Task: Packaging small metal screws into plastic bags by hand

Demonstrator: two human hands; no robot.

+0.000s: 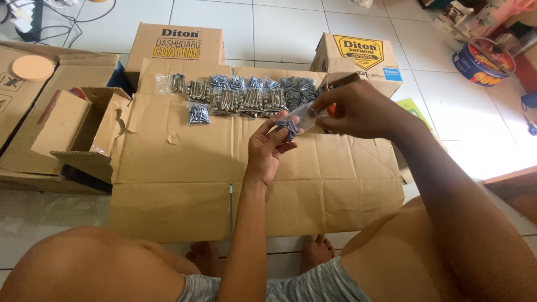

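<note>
Seen from the head camera, a person sits on a pale tiled floor [291,28] with knees spread, working over a flattened cardboard sheet [184,162] that serves as the work surface.

Both hands meet above the upper middle of the sheet. The left hand [268,146] rises from below with palm turned up, its fingers curled and pinching the lower end of a small clear plastic bag of screws [295,122], where the dark metal pieces bunch together. The right hand [358,111] reaches in from the right side of the sheet, fingers closed on the bag's upper, emptier end. The bag hangs between the two hands, clear of the cardboard. Something orange shows just behind the right hand's fingers; what it is cannot be told.

Just beyond the hands, along the far edge of the sheet, filled bags of screws [246,95] lie in rows, touching one another. One bag [198,113] sits a little apart, nearer the person at the left end of the rows.

Off the sheet's left edge stands an open cardboard box [84,131] with torn flaps. Past the far edge stand two closed printed cartons, one at the left [176,45] and one at the right [358,56]. Well off to the right of the sheet, near the wall, sits a round blue tin [482,62].
</note>
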